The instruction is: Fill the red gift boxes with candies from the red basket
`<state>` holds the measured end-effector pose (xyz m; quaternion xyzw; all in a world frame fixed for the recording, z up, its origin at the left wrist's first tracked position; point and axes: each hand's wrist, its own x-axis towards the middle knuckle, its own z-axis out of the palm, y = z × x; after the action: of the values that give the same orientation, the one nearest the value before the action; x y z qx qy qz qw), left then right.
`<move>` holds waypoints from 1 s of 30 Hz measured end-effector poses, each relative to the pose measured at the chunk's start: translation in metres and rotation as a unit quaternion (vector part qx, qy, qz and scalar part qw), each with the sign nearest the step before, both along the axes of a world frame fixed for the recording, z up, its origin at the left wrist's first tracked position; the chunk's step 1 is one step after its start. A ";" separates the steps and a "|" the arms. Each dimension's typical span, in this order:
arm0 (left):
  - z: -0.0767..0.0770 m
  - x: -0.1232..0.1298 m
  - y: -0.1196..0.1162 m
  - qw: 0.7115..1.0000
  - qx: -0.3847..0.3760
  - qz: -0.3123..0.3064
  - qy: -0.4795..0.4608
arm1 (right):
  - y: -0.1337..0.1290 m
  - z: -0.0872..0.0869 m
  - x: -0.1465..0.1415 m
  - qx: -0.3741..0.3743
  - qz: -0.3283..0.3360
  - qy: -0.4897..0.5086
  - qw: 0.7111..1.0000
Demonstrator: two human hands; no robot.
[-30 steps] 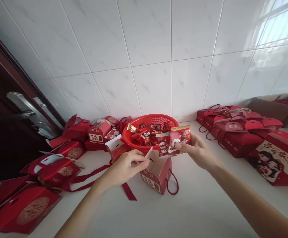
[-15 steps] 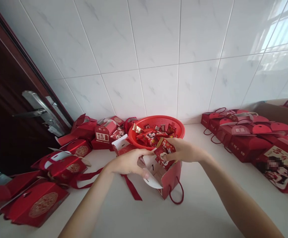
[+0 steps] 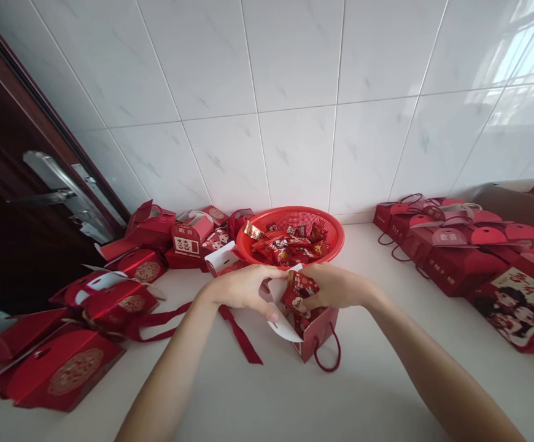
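An open red gift box (image 3: 321, 331) with white inner flaps and a cord handle stands on the white tabletop between my hands. My left hand (image 3: 248, 291) is closed on its white flap at the left side, thumb on the near flap. My right hand (image 3: 340, 288) grips a red snack packet (image 3: 297, 290) with printed figures, which is partly down inside the box. My fingers hide some of the packet. Just behind stands a red plastic basket (image 3: 339, 238) holding many wrapped sweets (image 3: 278, 248).
Red gift boxes (image 3: 451, 270) stand in a group at the right, before a cardboard box (image 3: 510, 205). More red boxes (image 3: 76, 371) crowd the left side, with red ribbon (image 3: 242, 337) trailing beside my left arm. A tiled wall and a dark door (image 3: 0, 184) border the table.
My right hand has lowered the snack packet from the box's opening to deeper inside it. My left hand stays on the flap. The view has shifted slightly.
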<state>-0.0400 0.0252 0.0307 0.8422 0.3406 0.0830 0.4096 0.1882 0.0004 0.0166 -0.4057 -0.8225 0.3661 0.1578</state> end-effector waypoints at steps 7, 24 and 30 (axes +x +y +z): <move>0.002 0.002 -0.004 1.000 0.015 -0.002 0.013 | 0.002 -0.007 0.000 0.048 -0.047 0.004 0.998; 0.008 0.005 -0.016 0.991 0.052 0.034 0.120 | -0.019 0.017 0.011 0.078 -0.104 -0.077 0.989; 0.017 0.000 -0.025 0.985 0.053 0.067 0.149 | -0.022 0.027 0.026 0.069 -0.083 -0.091 0.990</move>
<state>-0.0399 0.0000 0.0475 0.8412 0.4484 0.0019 0.3022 0.2137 -0.0220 0.0435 -0.4927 -0.8201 0.2553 0.1397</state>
